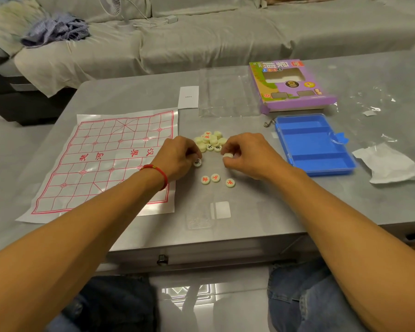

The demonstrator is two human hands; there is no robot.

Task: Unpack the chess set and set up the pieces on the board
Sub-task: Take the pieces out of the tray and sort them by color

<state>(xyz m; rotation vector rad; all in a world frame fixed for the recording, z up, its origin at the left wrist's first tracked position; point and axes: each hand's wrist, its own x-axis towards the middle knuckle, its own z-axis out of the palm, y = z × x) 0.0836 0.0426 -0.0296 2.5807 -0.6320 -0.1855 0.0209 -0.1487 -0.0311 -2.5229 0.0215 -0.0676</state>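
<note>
Right hand (247,155) pinches one small cream round disc piece (227,156) by its rim, left hand (177,156) fingers curl onto a black-marked disc (197,162), beside the heap of cream discs (210,141) on the grey table (249,212) right of the thin red-lined paper board (106,161) — light, hard, slippery-looking, best gripped edgewise.

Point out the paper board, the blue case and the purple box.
paper board (98,161): head view, on the printed grid's middle.
blue case (318,161): head view, on its inner divider.
purple box (295,88): head view, on its printed lid.

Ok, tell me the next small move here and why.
Probably set the piece pinched in the right hand face-up beside the three red-marked pieces: the board holds none yet, and the pile still looks mixed.
</note>
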